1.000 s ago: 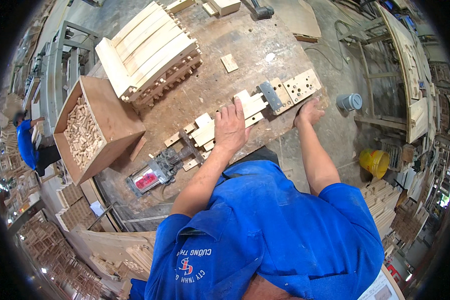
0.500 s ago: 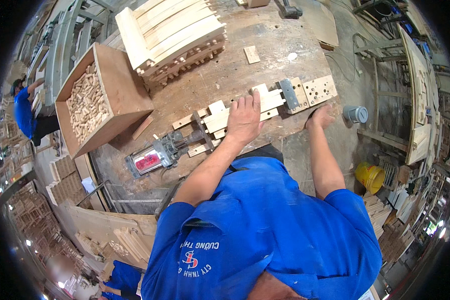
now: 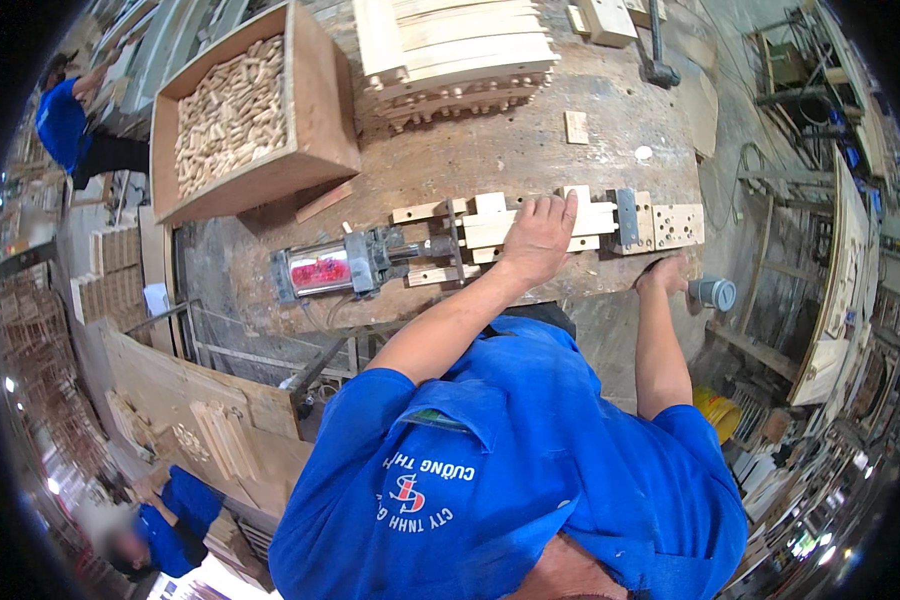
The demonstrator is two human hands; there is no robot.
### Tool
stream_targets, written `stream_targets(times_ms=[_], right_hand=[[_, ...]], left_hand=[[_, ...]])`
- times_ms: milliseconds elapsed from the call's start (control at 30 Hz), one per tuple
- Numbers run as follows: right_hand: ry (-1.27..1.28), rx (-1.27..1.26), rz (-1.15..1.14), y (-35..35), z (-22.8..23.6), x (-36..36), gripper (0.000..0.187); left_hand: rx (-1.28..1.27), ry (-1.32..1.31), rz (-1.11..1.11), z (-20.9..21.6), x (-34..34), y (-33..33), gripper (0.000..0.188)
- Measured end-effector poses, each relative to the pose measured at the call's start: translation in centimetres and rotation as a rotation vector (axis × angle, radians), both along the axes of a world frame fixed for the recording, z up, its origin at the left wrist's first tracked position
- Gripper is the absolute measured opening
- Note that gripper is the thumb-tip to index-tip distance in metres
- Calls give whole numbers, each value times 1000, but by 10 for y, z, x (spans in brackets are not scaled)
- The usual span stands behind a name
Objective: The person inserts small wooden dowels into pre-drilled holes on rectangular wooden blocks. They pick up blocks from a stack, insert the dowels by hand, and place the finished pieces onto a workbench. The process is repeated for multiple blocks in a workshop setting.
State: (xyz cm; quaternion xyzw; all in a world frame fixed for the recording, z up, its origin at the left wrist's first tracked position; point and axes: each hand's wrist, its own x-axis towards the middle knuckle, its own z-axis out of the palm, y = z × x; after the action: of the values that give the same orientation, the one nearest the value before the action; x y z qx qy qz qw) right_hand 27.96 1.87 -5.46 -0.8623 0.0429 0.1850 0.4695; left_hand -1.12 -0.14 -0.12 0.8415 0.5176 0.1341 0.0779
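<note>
A pale wooden slat (image 3: 487,230) lies in a clamping jig on the bench, its right end against a dark metal block (image 3: 626,217). My left hand (image 3: 540,240) is closed over the slat, fingers together on its far side. At the slat's left end stands an upright metal plate (image 3: 455,240), joined to a pneumatic cylinder (image 3: 320,270) with a red middle. My right hand (image 3: 663,276) is at the bench's front edge below the drilled wooden block (image 3: 679,226). Its fingers curl by something dark, mostly hidden.
A wooden box (image 3: 322,120) of dowels stands at the left, beside a stack of doweled slats (image 3: 460,50). A hammer (image 3: 658,60) and a small wood piece (image 3: 576,127) lie farther back. Right of my right hand is a grey canister (image 3: 713,293). Two people in blue are at the left.
The view has shifted, so the bench and jig appear farther right and lower. Both hands keep nearly the same places: the left on the slat, the right at the bench edge.
</note>
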Motion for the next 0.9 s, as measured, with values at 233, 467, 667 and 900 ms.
stream_targets(times_ms=[233,467,667,900], right_hand=[[-9,-149,6,2,12,-7,85],[-7,-162,-14,2,29,-20,85],[-77,-188,-40,1,6,-2,81],[-169,-235,0,0,-7,5,76]], left_hand=[[29,10,3,1,-4,-2,109],[16,19,6,0,-3,-3,108],[-69,-111,14,8,-2,-1,103],[-136,-101,-98,3,-42,8,75]])
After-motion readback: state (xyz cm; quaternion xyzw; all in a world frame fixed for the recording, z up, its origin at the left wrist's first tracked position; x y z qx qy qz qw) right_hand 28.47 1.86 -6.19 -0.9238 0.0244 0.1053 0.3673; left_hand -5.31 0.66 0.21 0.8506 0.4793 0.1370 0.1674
